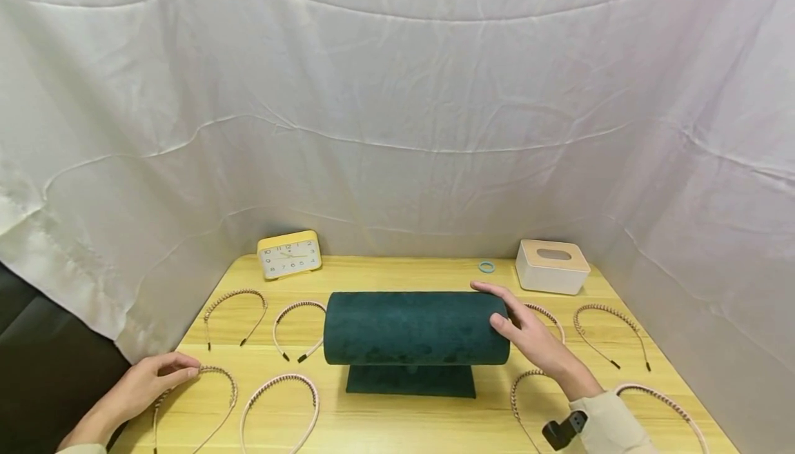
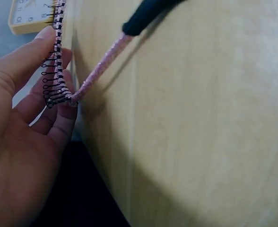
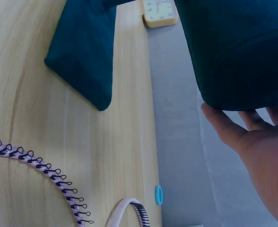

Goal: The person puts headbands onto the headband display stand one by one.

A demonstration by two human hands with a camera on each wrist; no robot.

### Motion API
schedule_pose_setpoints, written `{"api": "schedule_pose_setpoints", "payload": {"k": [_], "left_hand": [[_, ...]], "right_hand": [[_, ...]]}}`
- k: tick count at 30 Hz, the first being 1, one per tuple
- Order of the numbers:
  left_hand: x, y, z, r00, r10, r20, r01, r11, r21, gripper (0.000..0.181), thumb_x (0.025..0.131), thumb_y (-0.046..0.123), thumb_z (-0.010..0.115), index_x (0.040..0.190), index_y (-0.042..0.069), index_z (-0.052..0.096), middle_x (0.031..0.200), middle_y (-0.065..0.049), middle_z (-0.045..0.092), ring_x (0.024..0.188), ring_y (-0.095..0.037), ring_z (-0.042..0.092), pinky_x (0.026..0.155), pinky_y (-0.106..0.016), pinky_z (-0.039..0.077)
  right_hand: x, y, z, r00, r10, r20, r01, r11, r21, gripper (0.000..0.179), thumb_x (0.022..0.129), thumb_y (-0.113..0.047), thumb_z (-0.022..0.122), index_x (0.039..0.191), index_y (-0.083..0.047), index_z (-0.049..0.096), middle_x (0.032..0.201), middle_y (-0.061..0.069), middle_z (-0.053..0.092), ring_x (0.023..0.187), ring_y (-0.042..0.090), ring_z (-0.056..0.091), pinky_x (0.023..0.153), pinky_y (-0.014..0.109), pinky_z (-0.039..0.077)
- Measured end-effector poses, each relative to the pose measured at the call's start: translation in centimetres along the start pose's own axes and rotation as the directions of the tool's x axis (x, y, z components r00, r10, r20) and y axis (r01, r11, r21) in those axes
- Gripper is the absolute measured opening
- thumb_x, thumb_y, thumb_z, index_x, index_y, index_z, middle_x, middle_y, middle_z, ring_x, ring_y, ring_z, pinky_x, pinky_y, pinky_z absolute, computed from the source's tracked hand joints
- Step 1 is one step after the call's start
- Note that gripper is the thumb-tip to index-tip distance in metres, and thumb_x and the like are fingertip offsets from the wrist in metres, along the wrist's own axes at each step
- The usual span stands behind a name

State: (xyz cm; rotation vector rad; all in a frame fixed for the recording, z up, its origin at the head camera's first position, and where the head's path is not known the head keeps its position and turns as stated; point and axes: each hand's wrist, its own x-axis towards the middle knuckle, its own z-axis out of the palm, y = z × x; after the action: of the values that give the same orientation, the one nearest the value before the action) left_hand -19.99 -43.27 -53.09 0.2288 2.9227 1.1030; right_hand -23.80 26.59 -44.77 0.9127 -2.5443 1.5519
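Note:
At the table's front left, my left hand (image 1: 145,385) pinches a pink headband (image 1: 234,393) with a row of small dark loops along it. The left wrist view shows its thumb and fingers on either side of the looped band (image 2: 101,65), near a dark end tip. In the middle stands a dark green velvet headband stand (image 1: 413,326), a horizontal roll on a flat base. My right hand (image 1: 534,335) rests on the roll's right end with fingers spread. From the right wrist view, the fingertips touch the edge of that end; the roll hides part of them.
Several other headbands (image 1: 279,379) lie on the wooden table (image 1: 397,271) on both sides of the stand. A yellow clock (image 1: 289,255) stands at the back left. A tissue box (image 1: 551,268) and a blue ring (image 1: 486,267) are at the back right. White curtains (image 1: 397,95) surround the table.

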Motion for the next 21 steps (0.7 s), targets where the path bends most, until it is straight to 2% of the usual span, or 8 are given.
{"api": "schedule_pose_setpoints", "payload": {"k": [3, 5, 9, 12, 17, 19, 21], "left_hand": [[0.0, 0.0, -0.3, 0.999, 0.032, 0.016, -0.031, 0.999, -0.018, 0.016, 0.107, 0.014, 0.07, 0.115, 0.002, 0.078, 0.103, 0.005, 0.079, 0.092, 0.01, 0.062, 0.075, -0.02, 0.053], [0.1, 0.0, -0.6, 0.998, 0.033, 0.053, -0.03, 0.999, -0.044, 0.021, 0.109, 0.014, 0.067, 0.119, -0.002, 0.075, 0.105, 0.004, 0.079, 0.093, 0.01, 0.062, 0.074, -0.021, 0.054], [0.2, 0.2, -1.5, 0.988, -0.012, 0.153, 0.029, 0.994, -0.11, 0.035, 0.114, 0.019, 0.059, 0.132, -0.01, 0.067, 0.11, 0.001, 0.078, 0.091, 0.006, 0.062, 0.071, -0.025, 0.056], [0.1, 0.3, -2.1, 0.978, -0.046, 0.202, 0.075, 0.987, -0.141, 0.044, 0.116, 0.022, 0.055, 0.139, -0.015, 0.061, 0.11, -0.002, 0.074, 0.085, 0.0, 0.06, 0.068, -0.027, 0.054], [-0.1, 0.9, -2.8, 0.98, -0.057, 0.192, 0.073, 0.994, -0.081, 0.047, 0.115, 0.025, 0.057, 0.143, -0.012, 0.063, 0.125, -0.018, 0.073, 0.09, 0.002, 0.06, 0.072, -0.024, 0.053], [-0.3, 1.1, -3.0, 0.982, -0.064, 0.178, 0.075, 0.996, -0.052, 0.046, 0.114, 0.028, 0.058, 0.142, -0.009, 0.065, 0.13, -0.019, 0.073, 0.094, 0.004, 0.061, 0.075, -0.023, 0.053], [-0.3, 1.1, -3.1, 0.978, -0.092, 0.187, 0.108, 0.991, -0.077, 0.047, 0.114, 0.029, 0.058, 0.143, -0.008, 0.065, 0.12, -0.013, 0.075, 0.089, 0.002, 0.061, 0.073, -0.024, 0.053]], "right_hand": [[0.0, 0.0, 0.0, 1.0, 0.006, 0.001, -0.006, 1.0, 0.002, 0.054, 0.117, -0.016, 0.046, 0.17, -0.026, 0.038, 0.175, 0.001, 0.038, 0.157, -0.007, 0.03, 0.118, 0.017, 0.034], [0.0, 0.1, 0.0, 1.0, 0.01, 0.002, -0.01, 1.0, 0.002, 0.054, 0.117, -0.016, 0.046, 0.17, -0.025, 0.038, 0.175, 0.001, 0.038, 0.157, -0.008, 0.029, 0.118, 0.016, 0.034], [0.0, 0.0, 0.0, 1.0, 0.018, 0.002, -0.018, 1.0, 0.006, 0.054, 0.117, -0.015, 0.047, 0.17, -0.026, 0.038, 0.176, 0.001, 0.038, 0.157, -0.008, 0.03, 0.118, 0.016, 0.034], [0.0, -0.2, 0.1, 1.0, 0.024, 0.001, -0.024, 1.0, 0.008, 0.055, 0.117, -0.015, 0.047, 0.169, -0.027, 0.038, 0.175, 0.0, 0.038, 0.157, -0.008, 0.03, 0.119, 0.017, 0.035], [0.0, -0.2, 0.0, 1.0, 0.022, -0.003, -0.022, 1.0, -0.007, 0.054, 0.117, -0.016, 0.047, 0.169, -0.027, 0.039, 0.175, 0.0, 0.038, 0.158, -0.007, 0.029, 0.12, 0.025, 0.036], [0.0, -0.2, 0.0, 1.0, 0.016, -0.002, -0.016, 1.0, -0.01, 0.054, 0.117, -0.016, 0.047, 0.169, -0.027, 0.039, 0.175, 0.001, 0.038, 0.158, -0.007, 0.028, 0.12, 0.025, 0.036], [0.0, -0.1, 0.0, 1.0, 0.013, -0.002, -0.013, 1.0, -0.007, 0.054, 0.117, -0.015, 0.047, 0.169, -0.027, 0.039, 0.175, 0.001, 0.038, 0.158, -0.007, 0.028, 0.119, 0.023, 0.036]]}}
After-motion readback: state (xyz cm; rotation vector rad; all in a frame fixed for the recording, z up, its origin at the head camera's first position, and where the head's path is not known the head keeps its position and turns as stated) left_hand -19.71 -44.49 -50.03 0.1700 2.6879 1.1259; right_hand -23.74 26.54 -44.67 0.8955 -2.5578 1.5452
